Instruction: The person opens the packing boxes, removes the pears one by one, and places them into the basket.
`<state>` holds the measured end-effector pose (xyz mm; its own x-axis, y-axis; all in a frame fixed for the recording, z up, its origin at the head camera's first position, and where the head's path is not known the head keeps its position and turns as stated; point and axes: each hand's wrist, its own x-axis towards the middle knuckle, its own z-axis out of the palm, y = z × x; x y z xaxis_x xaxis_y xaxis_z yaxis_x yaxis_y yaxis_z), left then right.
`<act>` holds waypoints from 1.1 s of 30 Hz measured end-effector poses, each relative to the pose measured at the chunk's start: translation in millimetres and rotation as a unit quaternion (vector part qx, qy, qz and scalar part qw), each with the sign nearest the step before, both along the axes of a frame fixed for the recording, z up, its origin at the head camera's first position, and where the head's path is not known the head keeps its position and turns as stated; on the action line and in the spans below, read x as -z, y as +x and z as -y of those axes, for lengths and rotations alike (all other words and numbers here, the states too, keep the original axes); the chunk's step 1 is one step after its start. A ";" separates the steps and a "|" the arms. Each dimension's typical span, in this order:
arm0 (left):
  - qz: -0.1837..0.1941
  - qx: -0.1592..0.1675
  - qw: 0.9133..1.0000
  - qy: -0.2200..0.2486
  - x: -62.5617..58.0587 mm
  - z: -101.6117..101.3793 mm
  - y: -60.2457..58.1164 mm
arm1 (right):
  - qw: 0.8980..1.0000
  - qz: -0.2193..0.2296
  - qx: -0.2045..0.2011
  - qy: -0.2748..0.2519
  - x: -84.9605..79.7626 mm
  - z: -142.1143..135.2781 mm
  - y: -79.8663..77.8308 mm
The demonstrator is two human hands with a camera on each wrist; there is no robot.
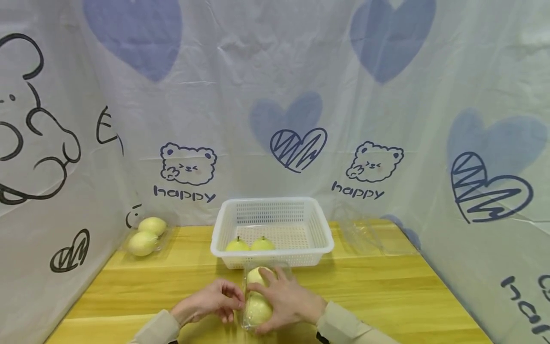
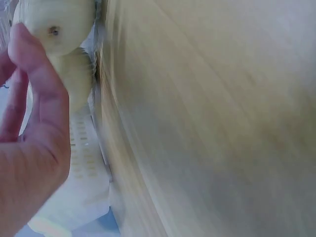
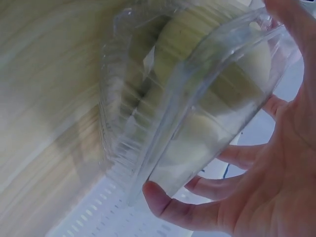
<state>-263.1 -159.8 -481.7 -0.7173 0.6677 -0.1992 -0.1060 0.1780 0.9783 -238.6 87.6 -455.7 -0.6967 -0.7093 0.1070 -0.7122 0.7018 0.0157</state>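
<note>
A clear plastic clamshell box (image 1: pixel 246 321) with two pale yellow-green pears (image 1: pixel 259 311) inside lies on the table in front of the basket. My right hand (image 1: pixel 294 298) grips it from above, fingers spread across the lid. In the right wrist view, the fingertips (image 3: pixel 157 195) bend over the lid's edge, and the lid slants against the tray part. My left hand (image 1: pixel 215 302) is at the box's left side, thumb and forefinger pinching at its rim. The left wrist view shows a fingertip (image 2: pixel 23 42) beside the nearer pear (image 2: pixel 57 24).
A white perforated basket (image 1: pixel 272 260) stands behind the box, with two pears (image 1: pixel 263 244) at its near side. At the back left, another clear pack holds two pears (image 1: pixel 143 243). An open clear clamshell (image 1: pixel 365 236) lies at the back right. Printed curtains (image 1: pixel 283 62) enclose the wooden table (image 1: pixel 386 291).
</note>
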 end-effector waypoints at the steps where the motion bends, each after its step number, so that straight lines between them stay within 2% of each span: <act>1: -0.008 -0.016 1.000 -0.006 0.0 0.0 -1.1 | 1.000 0.005 0.004 0.002 -0.1 0.6 0.5; 7: -0.057 -0.115 0.991 -0.023 -1.2 -5.0 -9.8 | 1.000 0.012 0.016 0.006 -2.4 2.4 1.3; 10: -0.076 -0.147 0.986 -0.021 -0.9 -10.0 -15.1 | 1.000 0.011 0.015 0.006 -2.6 2.2 0.8; 16: -0.108 -0.164 0.980 -0.021 -0.8 -18.1 -22.2 | 1.000 0.022 0.019 0.001 -2.9 3.3 1.1; 20: -0.113 -0.177 0.977 -0.028 0.4 -22.8 -24.9 | 0.999 0.037 0.017 -0.002 -3.9 2.4 1.0; 23: -0.103 -0.183 0.977 -0.026 1.6 -24.1 -26.9 | 0.999 0.036 0.012 -0.001 -3.7 1.6 0.9; 29: -0.080 -0.174 0.981 -0.019 4.2 -23.9 -29.1 | 1.000 0.026 0.008 -0.005 -1.4 0.9 1.1; 33: -0.065 -0.192 0.979 -0.028 5.6 -24.9 -30.5 | 1.000 0.021 -0.003 -0.007 -0.9 0.4 1.2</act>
